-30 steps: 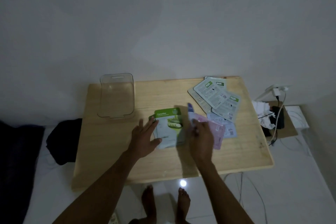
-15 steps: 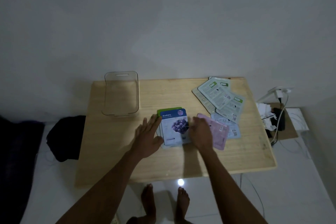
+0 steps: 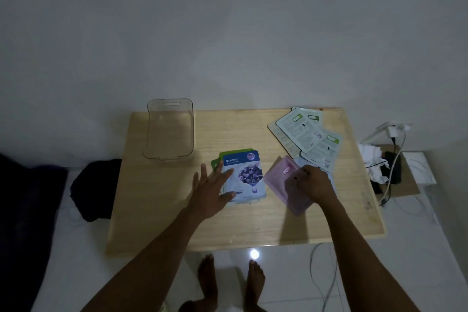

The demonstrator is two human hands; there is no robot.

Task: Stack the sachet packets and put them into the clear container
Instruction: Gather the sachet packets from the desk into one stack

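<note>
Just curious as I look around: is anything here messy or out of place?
The packets at the table's far right lie fanned and overlapping, printed backs up, not stacked. The clear container holds nothing yet.

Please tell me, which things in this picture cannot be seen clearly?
- Green packet: head view, mostly covered by blueberry packet.
- Pink packet: right hand covers part; grip unclear.
- Pale packets' print: too small, dim.
- Clear container: contents hard to judge.

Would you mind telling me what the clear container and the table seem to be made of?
The clear container looks like glossy rigid transparent plastic: the tabletop shows through its walls. The table appears to be pale wood or wood laminate with a smooth finish; faint grain lines run across it.
</note>
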